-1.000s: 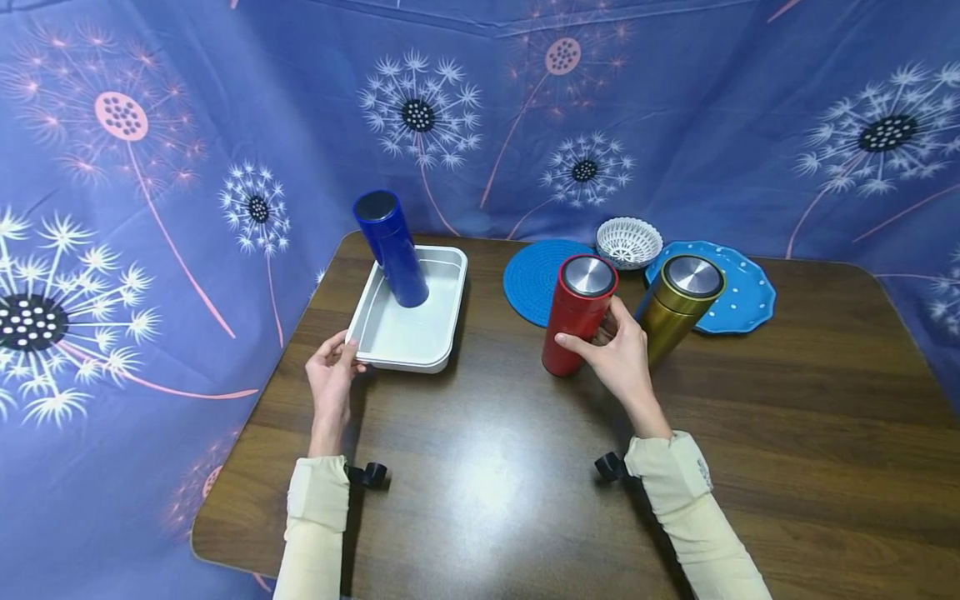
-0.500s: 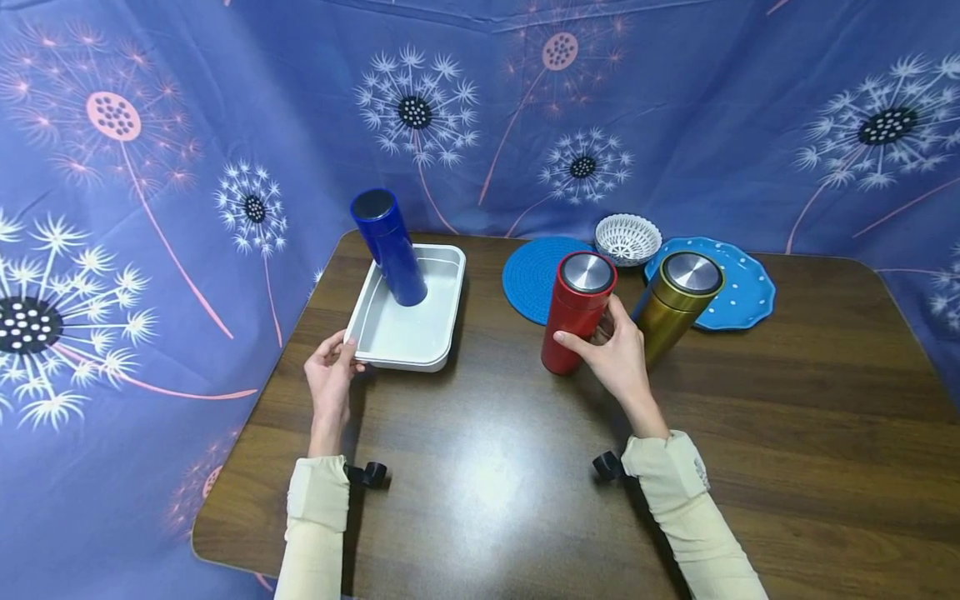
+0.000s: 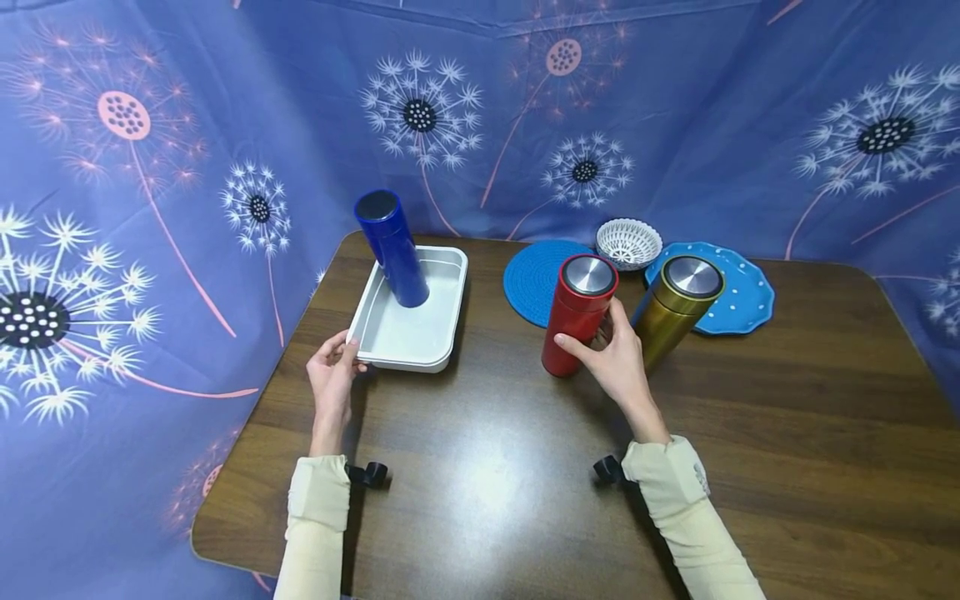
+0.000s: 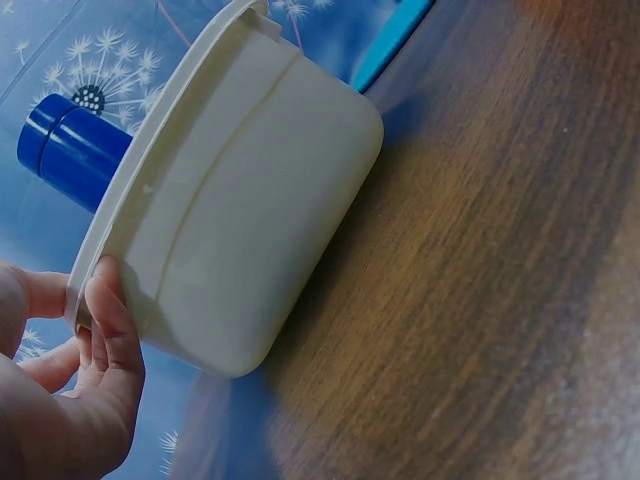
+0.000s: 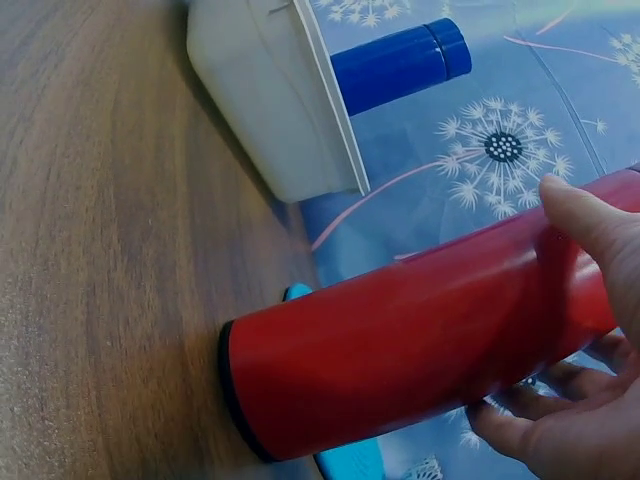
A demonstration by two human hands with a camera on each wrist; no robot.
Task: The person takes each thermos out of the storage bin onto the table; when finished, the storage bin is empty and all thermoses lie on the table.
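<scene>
My left hand [image 3: 332, 375] pinches the near left corner of a white rectangular tub [image 3: 397, 342], thumb over the rim and fingers beneath it, as the left wrist view shows. Inside the tub stands a blue flask [image 3: 401, 262] with a dark lid. My right hand [image 3: 617, 354] grips a red flask [image 3: 568, 325] with a silver-topped lid, thumb on the near side and fingers round the far right side. The red flask is upright; in the right wrist view its black base [image 5: 240, 400] meets or nearly meets the table. Just right of that hand stands a gold flask [image 3: 667, 321].
A round blue woven mat [image 3: 525, 279] lies behind the red flask. Farther back are a white openwork bowl [image 3: 628, 242] and a blue dotted plate [image 3: 738, 292], partly hidden by the gold flask. Everything is on a brown wooden table [image 3: 810, 433], against a blue dandelion-print cloth [image 3: 300, 100].
The view shifts very slightly. Both hands keep their hold on the tub and the red flask, and no object visibly moves.
</scene>
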